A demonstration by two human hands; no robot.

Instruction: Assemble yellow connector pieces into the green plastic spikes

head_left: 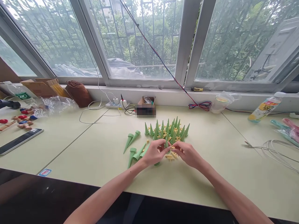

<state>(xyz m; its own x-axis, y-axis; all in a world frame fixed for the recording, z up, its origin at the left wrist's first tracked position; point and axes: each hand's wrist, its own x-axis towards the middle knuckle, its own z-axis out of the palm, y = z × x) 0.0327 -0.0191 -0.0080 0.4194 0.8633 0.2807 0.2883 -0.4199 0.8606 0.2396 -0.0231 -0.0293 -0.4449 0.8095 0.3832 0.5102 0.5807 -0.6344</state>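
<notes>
Head view: left hand (pixel 154 152), fingers closed round green cone (pixel 166 143); right hand (pixel 188 152) pinching yellow piece (pixel 173 147). Cone likely light, stiff; grip base.

I get plain light green on the cones (pixel 146 129) and pale yellow on the small pieces (pixel 170 158). The tabletop (pixel 93 146) reads to me as a washed yellow-green, crossed by dark seam lines. I see a sticker (pixel 45 172) in white with a blue border and a red mark, and a phone (pixel 21 141) with a black face and silvery edge. The cloth-like roll (pixel 79 94) is dark reddish brown. I make out red and blue in the coiled wires (pixel 200 105), yellow and black on the tool (pixel 197 89), and grey window frames (pixel 189 43).
</notes>
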